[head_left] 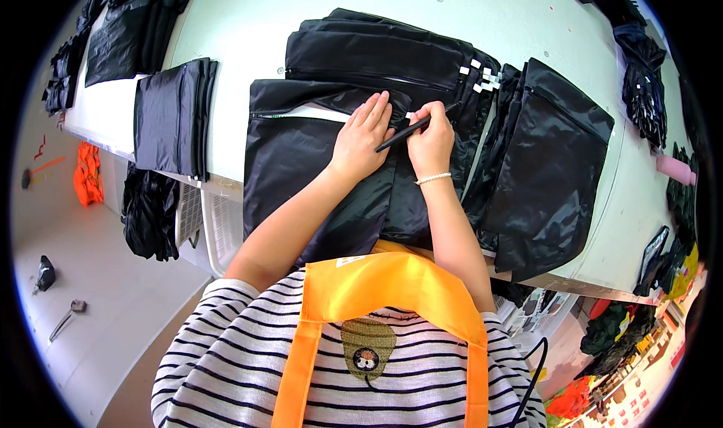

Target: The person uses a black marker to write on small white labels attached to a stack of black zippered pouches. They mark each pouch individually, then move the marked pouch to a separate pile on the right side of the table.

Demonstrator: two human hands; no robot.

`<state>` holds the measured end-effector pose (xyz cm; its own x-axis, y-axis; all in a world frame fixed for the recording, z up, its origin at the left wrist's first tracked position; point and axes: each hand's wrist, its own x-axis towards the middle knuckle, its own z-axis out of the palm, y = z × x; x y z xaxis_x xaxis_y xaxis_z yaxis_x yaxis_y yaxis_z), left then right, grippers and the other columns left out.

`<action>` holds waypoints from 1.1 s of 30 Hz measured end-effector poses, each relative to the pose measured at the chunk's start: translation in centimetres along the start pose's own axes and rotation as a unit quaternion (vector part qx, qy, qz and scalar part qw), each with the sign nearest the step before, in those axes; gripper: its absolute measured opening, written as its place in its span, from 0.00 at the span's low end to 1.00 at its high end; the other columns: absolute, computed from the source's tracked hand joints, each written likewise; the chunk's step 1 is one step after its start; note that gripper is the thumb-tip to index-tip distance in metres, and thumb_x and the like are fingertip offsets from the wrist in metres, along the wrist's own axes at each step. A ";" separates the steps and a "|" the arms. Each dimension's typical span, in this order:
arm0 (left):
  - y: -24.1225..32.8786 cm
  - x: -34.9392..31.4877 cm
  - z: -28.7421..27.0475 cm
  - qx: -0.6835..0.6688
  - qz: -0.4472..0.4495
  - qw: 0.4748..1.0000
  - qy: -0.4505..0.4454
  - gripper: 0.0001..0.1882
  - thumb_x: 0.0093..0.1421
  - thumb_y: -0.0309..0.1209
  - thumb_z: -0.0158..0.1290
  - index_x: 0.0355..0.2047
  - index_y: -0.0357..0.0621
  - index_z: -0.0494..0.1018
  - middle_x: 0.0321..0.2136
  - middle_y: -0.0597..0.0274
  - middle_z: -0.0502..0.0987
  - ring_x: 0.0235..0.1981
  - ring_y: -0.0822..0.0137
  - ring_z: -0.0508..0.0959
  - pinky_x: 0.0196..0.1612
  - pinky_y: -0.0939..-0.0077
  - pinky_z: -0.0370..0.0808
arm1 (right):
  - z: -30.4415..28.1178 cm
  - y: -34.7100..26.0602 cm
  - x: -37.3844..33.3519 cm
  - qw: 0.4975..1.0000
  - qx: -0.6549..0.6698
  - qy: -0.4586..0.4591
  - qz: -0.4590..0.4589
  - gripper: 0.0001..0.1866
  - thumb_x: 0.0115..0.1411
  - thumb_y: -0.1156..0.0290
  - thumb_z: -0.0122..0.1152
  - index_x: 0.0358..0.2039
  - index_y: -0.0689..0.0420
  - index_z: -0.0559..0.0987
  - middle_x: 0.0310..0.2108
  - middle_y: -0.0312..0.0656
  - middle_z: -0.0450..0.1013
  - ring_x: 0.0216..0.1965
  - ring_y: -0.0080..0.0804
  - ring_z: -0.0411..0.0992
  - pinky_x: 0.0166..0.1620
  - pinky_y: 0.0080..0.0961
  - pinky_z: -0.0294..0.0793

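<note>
While left hand (363, 138) lies flat on black cloth (292, 154) — fingers outstretched — right hand (432, 140) pinches black pen (399, 136).

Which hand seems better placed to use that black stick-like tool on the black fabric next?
Probably the right: the right hand already grips the tool above the black fabric. The left hand lies spread on the fabric, seemingly better placed to steady it.

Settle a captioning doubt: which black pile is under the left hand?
The front middle pile; the left hand lies on it. The left stacks, right stack and back stack lie clear of that hand.
</note>
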<state>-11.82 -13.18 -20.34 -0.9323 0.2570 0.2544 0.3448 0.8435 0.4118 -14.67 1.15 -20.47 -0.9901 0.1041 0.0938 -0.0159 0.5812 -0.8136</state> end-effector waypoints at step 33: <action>0.2 0.7 0.3 -0.003 0.057 0.996 -0.063 0.22 0.54 0.27 0.52 0.51 0.50 0.72 0.59 0.56 0.66 0.60 0.55 0.66 0.61 0.62 0.65 | -1.0 1.7 -1.6 0.991 0.090 0.090 -0.036 0.08 0.53 0.76 0.66 0.25 0.59 0.74 0.16 0.37 0.70 0.16 0.25 0.68 0.23 0.21 0.68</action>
<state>-12.40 -12.65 -20.35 -0.8935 0.4075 0.1884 0.4489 0.8029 0.3922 -12.94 2.75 -21.43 -0.9452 0.2193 0.2419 -0.1255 0.4401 -0.8892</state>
